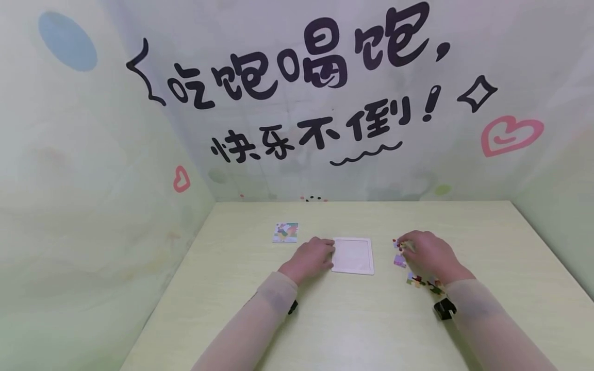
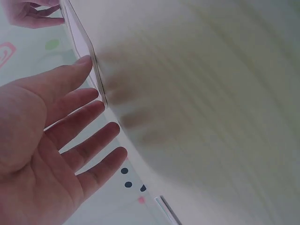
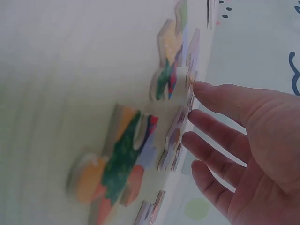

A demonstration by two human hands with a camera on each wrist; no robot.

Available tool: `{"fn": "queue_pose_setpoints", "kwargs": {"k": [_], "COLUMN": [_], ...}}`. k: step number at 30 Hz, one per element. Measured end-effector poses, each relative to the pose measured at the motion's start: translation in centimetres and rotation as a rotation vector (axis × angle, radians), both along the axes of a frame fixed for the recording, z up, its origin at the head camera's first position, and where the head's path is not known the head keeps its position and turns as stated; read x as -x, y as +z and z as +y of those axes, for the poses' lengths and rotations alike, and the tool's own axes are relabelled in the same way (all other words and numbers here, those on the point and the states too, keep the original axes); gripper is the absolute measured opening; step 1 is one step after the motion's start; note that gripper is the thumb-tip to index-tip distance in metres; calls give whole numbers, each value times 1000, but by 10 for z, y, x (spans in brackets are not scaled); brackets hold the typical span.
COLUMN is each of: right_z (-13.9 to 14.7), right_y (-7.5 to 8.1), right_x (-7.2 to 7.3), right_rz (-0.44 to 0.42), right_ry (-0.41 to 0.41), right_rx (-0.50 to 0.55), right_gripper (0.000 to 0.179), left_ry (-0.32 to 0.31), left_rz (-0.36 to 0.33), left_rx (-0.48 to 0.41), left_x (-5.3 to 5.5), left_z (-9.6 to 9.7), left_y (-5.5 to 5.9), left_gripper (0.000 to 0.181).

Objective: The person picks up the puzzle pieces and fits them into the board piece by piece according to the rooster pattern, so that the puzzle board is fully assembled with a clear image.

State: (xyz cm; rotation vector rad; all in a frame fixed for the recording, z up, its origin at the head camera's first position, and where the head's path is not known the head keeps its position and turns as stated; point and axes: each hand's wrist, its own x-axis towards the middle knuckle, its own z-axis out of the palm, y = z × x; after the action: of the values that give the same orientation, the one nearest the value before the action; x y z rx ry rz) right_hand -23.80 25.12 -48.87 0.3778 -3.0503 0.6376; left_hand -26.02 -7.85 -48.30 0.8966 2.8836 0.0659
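A white square puzzle frame (image 1: pixel 352 256) lies flat on the table. Along its left edge, my left hand (image 1: pixel 312 259) touches the rim with thumb and fingertips. In the left wrist view the fingers of that hand (image 2: pixel 89 133) are spread and nearly straight. To the right of the frame, my right hand (image 1: pixel 429 253) reaches down over loose puzzle pieces (image 1: pixel 400 261), its thumb and index fingertip at either side of a small piece (image 3: pixel 191 100). More colourful pieces (image 3: pixel 124 159), some green and orange, lie beside and below that hand.
A small square picture card (image 1: pixel 285 232) lies on the table left of the frame, toward the back. A wall printed with large dark characters (image 1: pixel 325 51) rises behind the table. Pale side walls (image 1: pixel 552 170) flank it.
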Motion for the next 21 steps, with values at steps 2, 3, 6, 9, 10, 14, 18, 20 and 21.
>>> {"fn": "queue_pose_setpoints", "kwargs": {"k": [2, 3, 6, 9, 10, 14, 18, 20, 21], "right_z": [0, 0, -1, -2, -2, -2, 0, -1, -1], "right_y": [-1, -1, -3, -2, -1, -2, -4, -5, -5], "right_x": [2, 3, 5, 9, 10, 14, 18, 19, 20], "right_rz": [9, 13, 23, 24, 24, 20, 17, 15, 14], "right_ry": [2, 3, -2, 9, 14, 28, 44, 55, 61], "right_rx": [1, 2, 3, -1, -1, -4, -17, -21, -22], "right_gripper": [29, 28, 25, 24, 24, 22, 20, 20, 21], "left_ry": [-2, -5, -14, -16, -16, -17, -18, -13, -12], "left_rz": [2, 2, 7, 9, 13, 24, 28, 26, 27], "left_rx": [3, 4, 18, 36, 46, 73, 88, 91, 93], "left_x": [0, 0, 0, -1, -1, 0, 0, 0, 0], "left_z": [0, 0, 0, 1, 1, 3, 4, 4, 3], "left_y": [1, 1, 4, 5, 6, 7, 7, 7, 7], "left_gripper": [41, 41, 40, 39, 38, 37, 37, 37, 36]}}
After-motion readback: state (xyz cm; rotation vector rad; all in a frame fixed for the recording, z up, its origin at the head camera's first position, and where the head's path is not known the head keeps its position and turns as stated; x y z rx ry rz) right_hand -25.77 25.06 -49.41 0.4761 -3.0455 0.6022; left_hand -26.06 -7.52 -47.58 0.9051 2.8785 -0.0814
